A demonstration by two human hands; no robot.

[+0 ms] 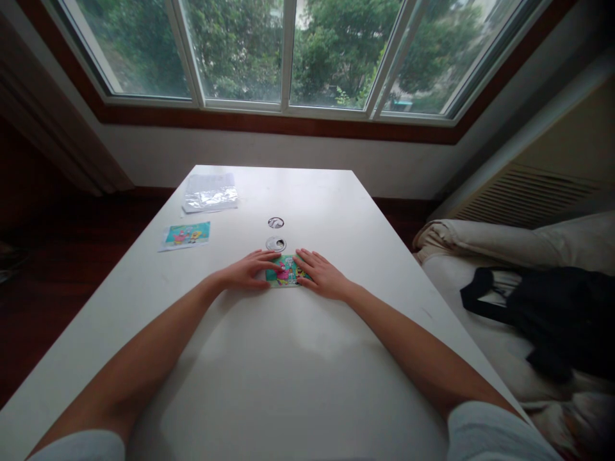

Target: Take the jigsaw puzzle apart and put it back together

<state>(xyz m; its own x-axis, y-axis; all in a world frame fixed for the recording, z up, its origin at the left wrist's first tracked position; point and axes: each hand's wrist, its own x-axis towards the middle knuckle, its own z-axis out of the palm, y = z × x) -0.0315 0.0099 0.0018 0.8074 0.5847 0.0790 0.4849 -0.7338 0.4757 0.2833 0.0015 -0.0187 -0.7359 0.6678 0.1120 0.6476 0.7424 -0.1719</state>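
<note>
1. Head view: both hands lie at a SpongeBob cartoon picture (287,275) on the white table (307,378), about midway between its left and right edges.
2. The left hand (247,271) rests on the picture's left end, fingers spread and grip open.
3. The right hand (327,276) lies palm down on the right end, fingers extended, also unclosed.
4. Just beyond the picture, toward the table's far edge, are two round black-and-white discs (275,223), one behind the other, apart.
5. A printed cartoon sheet (189,235) lies by the left edge; a clear plastic sleeve (210,192) lies near the far left corner.
</note>
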